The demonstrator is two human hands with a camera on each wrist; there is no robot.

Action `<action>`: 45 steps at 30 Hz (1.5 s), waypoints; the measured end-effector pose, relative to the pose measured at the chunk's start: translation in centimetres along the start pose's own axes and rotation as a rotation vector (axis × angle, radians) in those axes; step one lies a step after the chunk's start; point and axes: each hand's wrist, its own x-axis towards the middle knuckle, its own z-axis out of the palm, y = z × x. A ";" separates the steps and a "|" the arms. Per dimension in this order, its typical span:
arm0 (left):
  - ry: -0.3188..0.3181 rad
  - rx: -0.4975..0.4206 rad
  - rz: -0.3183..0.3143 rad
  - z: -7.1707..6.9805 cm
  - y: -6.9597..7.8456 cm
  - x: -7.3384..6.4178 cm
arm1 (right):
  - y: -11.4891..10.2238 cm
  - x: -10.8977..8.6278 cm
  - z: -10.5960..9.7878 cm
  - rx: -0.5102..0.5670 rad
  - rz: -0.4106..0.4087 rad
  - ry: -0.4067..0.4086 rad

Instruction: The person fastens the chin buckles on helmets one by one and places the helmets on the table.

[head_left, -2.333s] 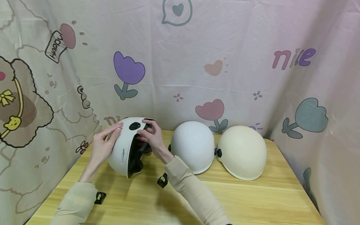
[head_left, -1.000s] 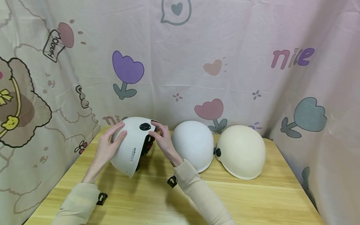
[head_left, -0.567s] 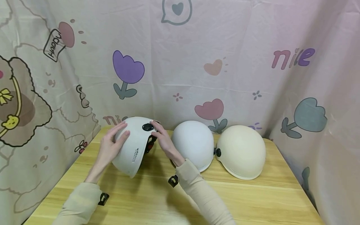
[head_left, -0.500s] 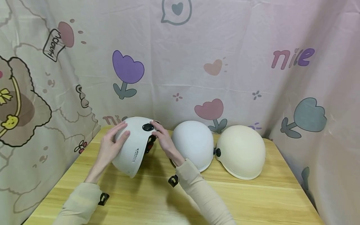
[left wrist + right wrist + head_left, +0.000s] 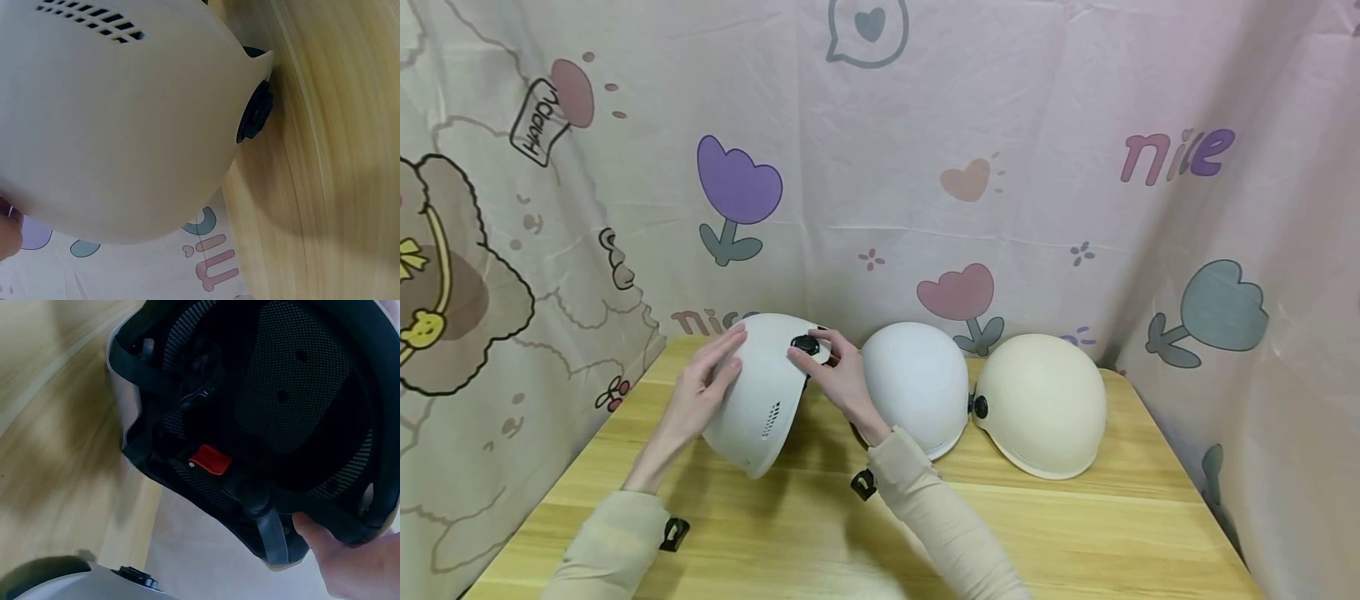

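A white helmet (image 5: 760, 375) is tilted on the left of the table, its opening facing right. My left hand (image 5: 703, 379) rests on the left of its shell, fingers straight and thumb spread. At its right edge my right hand (image 5: 838, 371) pinches the helmet beside the black round knob (image 5: 805, 343), thumb on the outside. The right wrist view shows the black lining (image 5: 294, 381), straps and a red buckle piece (image 5: 211, 459), with one fingertip on the inner rim. The left wrist view shows the smooth shell (image 5: 125, 125) with its vent slots.
A second white helmet (image 5: 917, 392) stands dome up just right of my right hand. Beside it is a cream helmet (image 5: 1045, 408) with a black knob on its left. All are on a wooden table (image 5: 1075, 533) before a printed curtain (image 5: 865, 150).
The helmet has turned, so its inside no longer shows in the head view and its knob has shifted right. My right hand has moved right with it, and its thumb now lies by the knob.
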 end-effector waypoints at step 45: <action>-0.100 -0.006 -0.174 -0.4 -3.0 -2.6 | 6.4 -2.2 0.2 0.170 0.096 -0.062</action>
